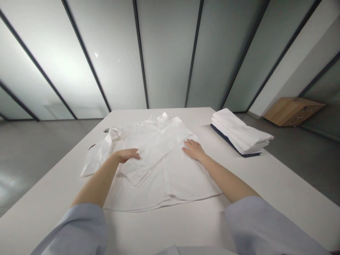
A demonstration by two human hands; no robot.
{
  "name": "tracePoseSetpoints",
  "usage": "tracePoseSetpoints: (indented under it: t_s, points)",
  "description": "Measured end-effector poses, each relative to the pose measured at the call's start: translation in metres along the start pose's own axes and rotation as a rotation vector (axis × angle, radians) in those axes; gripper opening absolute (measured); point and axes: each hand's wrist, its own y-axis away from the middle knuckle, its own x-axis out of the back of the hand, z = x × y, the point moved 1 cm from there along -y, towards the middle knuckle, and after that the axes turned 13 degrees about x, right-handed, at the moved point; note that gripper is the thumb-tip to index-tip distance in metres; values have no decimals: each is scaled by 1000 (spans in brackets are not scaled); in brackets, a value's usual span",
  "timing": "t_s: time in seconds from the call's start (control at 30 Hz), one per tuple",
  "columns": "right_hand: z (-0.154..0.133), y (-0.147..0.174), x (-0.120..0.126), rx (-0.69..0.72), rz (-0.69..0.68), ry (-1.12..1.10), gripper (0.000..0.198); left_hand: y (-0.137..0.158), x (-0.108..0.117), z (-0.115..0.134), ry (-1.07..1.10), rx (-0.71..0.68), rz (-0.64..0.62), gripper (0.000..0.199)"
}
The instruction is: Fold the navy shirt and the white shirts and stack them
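Observation:
A white shirt [186,177] lies spread on the white table, its collar [164,117] at the far end and its hem toward me. One sleeve [148,161] is folded slantwise across the body, cuff toward the near left. My left hand [129,154] rests at the left edge of this folded sleeve, fingers stretched out and thumb apart. On the right side of the shirt, my right hand [195,150] lies flat with fingers spread. A glossy white piece of fabric [102,152], which looks like the other sleeve, extends out to the left.
A stack of folded white cloth [239,131] sits on a dark blue flat piece [252,154] at the table's right. A small round object [106,130] is partly hidden behind the fabric. Beyond the table [164,230] stand frosted glass panels [167,53] and a wooden cabinet [289,110].

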Motion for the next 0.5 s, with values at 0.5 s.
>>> tracePoseSetpoints:
  t_s: [0.5]
  points:
    - [-6, 19, -3, -41, -146, 62, 70, -55, -3, -4, -917, -232, 903, 60]
